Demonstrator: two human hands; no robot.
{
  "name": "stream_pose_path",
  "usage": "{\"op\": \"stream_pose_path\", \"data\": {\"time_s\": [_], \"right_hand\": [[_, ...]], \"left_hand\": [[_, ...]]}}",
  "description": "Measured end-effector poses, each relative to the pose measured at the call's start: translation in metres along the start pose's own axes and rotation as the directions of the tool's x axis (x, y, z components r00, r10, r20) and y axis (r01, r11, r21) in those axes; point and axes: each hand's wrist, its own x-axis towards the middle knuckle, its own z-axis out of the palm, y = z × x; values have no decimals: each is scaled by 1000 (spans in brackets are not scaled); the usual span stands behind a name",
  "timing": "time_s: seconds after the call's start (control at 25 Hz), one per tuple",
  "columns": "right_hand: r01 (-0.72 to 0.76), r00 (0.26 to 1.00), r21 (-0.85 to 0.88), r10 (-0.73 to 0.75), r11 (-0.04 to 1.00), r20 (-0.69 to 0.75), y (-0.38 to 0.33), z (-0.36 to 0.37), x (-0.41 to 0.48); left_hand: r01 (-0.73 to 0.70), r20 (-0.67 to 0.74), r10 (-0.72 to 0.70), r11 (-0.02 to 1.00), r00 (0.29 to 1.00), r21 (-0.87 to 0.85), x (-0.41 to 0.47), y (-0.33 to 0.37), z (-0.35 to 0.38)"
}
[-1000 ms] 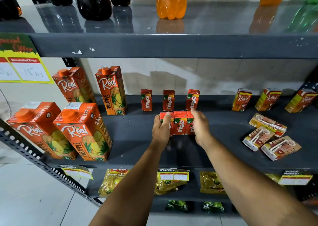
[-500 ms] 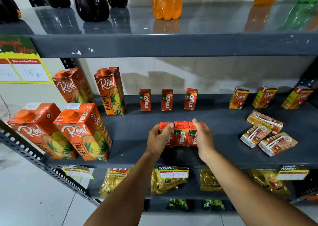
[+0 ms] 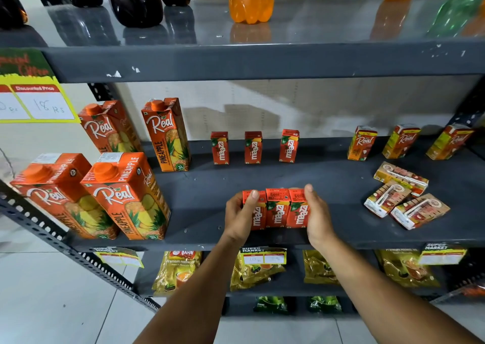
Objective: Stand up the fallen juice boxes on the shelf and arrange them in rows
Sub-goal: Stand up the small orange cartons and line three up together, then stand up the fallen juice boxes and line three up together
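Note:
Three small red Maaza juice boxes (image 3: 278, 210) stand pressed side by side near the front of the grey shelf (image 3: 204, 212). My left hand (image 3: 240, 219) clasps the left box and my right hand (image 3: 316, 217) clasps the right one, squeezing the trio between them. Behind them, three more Maaza boxes (image 3: 253, 147) stand spaced apart along the back. At the right, three small Real boxes (image 3: 404, 196) lie flat in a loose pile, straws facing up. Three upright small Real boxes (image 3: 400, 141) stand behind that pile.
Several tall Real pineapple cartons (image 3: 126, 196) stand at the shelf's left. Soda bottles (image 3: 250, 0) fill the shelf above. Yellow snack packets (image 3: 256, 273) and price tags (image 3: 263, 256) sit on the shelf below. A perforated steel upright (image 3: 78, 254) slants at the lower left.
Both hands have drawn the three pressed-together Maaza boxes forward, from mid-shelf toward the front edge. Everything else on the shelf stayed put.

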Motion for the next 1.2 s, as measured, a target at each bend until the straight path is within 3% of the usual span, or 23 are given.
{"op": "stream_pose_path", "data": {"time_s": [0.28, 0.8, 1.04, 1.2], "right_hand": [[36, 993, -11, -37, 999, -116, 6, 18, -4], [95, 986, -62, -103, 994, -129, 11, 15, -15], [69, 994, -26, -71, 997, -84, 11, 5, -17], [133, 982, -14, -134, 991, -136, 0, -17, -13]], "left_hand": [[-33, -128, 45, 995, 991, 89, 3, -2, 9], [-112, 50, 112, 994, 992, -2, -5, -9, 3], [-47, 83, 52, 997, 995, -61, -7, -5, -3], [-152, -54, 147, 983, 988, -100, -17, 9, -9]]}}
